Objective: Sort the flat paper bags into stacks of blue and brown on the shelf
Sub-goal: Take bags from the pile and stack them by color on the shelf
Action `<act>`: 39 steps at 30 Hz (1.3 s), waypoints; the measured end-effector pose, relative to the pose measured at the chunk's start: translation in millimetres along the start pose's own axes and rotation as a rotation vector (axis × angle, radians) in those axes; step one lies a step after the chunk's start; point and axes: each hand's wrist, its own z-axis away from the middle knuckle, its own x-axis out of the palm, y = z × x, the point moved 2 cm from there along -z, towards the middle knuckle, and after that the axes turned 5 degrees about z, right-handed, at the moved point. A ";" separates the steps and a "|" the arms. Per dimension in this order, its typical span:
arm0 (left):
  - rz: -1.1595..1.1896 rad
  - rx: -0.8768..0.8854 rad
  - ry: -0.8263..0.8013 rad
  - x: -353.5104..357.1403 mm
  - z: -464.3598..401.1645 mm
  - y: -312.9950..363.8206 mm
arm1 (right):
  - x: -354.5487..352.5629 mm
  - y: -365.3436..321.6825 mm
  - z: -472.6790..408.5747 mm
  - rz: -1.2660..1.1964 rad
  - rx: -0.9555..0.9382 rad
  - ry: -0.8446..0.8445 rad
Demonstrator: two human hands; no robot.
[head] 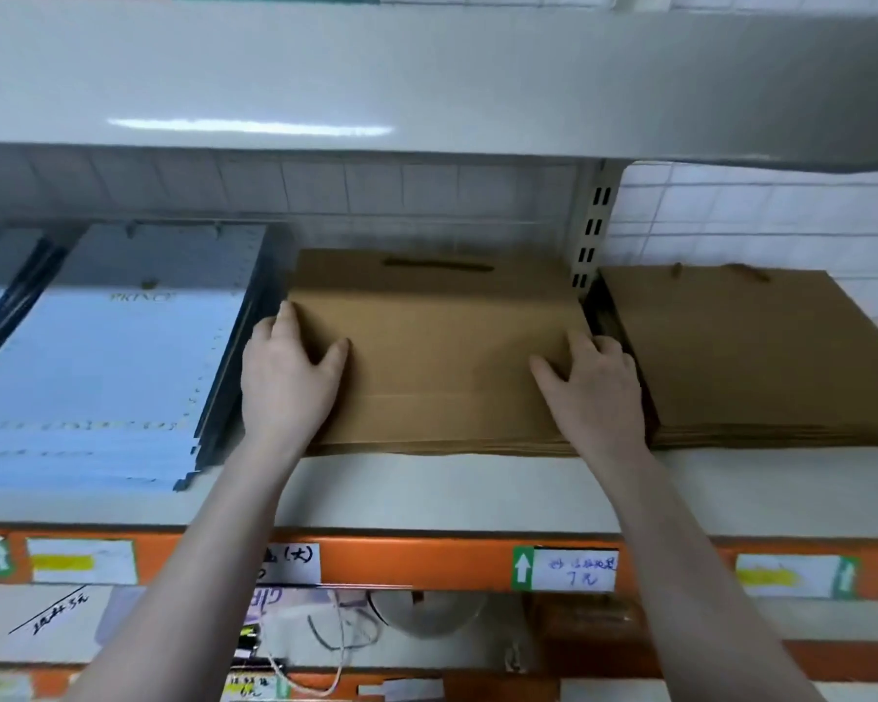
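From the head camera, you have both hands flat on the middle brown stack (442, 357), which lies on the shelf (427, 488) between the blue stack (107, 367) on your left and a second brown stack (761, 357) beyond the slotted upright (591, 230) on your right. Your left hand (290, 372) rests on the stack's left side with fingers (287, 321) straight and reaching along the edge, thumb spread onto the top bag. Your right hand (594, 387) mirrors it on the right side, fingers relaxed and slightly apart, some dipping over the right edge. Neither hand grips anything; both merely press and steady.

This looks like a squaring-up step. To do it well, press inward evenly from both sides so the bags line up edge to edge, then nudge the whole pile back toward the tiled wall; its front edge looks a little ragged. Keep your palms low and flat so the top bag does not buckle, and mind the cord handle (437, 266) at the far end so it stays tucked. Avoid shoving the pile sideways into the dark edges of the blue bags just beside it.

As for writing: the top blue bag carries a faint word that seems to read "PRINCE" (140, 297). The orange rail (416, 562) holds paper tags; one behind your left forearm shows handwritten characters ending in "(大)" (297, 553), another has a white arrow on green (523, 567) beside blue handwriting too blurred to read. Other tags bear yellow marks.
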 end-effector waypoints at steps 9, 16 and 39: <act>-0.200 -0.065 -0.095 27.7 -14.0 -15.8 | 18.7 -0.5 -9.4 0.134 -0.050 -0.052; -0.278 -0.101 -0.217 33.8 -32.7 -19.7 | 24.7 -8.0 -22.4 0.162 -0.077 -0.088; -0.287 0.087 -0.111 25.1 -10.9 -2.5 | 18.5 -17.4 -0.7 0.271 -0.088 0.009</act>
